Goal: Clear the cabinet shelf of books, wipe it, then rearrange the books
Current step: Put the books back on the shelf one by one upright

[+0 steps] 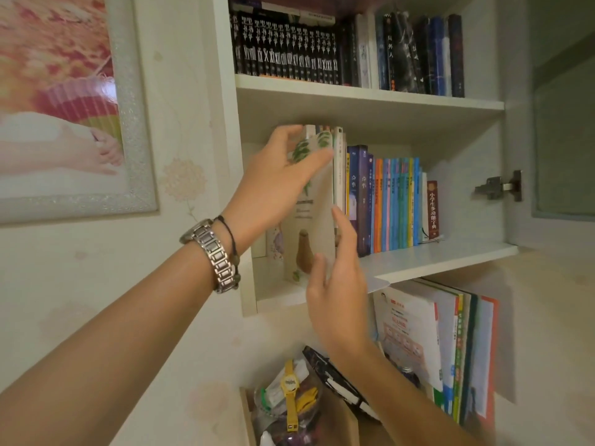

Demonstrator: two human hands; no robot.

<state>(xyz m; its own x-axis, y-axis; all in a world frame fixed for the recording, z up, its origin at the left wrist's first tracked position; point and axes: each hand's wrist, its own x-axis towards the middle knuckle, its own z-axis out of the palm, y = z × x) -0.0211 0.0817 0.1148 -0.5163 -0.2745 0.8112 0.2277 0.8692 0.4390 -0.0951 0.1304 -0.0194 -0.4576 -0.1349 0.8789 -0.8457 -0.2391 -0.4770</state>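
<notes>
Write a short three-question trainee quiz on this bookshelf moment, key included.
1. True or false: the left hand grips the top of the leaf-cover book.
2. Which book ends the middle shelf row on the right? A) dark red book B) orange book C) purple book
3. Fill in: the right hand is at the leaf-cover book's ____ edge.

Key: 1 true; 2 A; 3 lower.
</notes>
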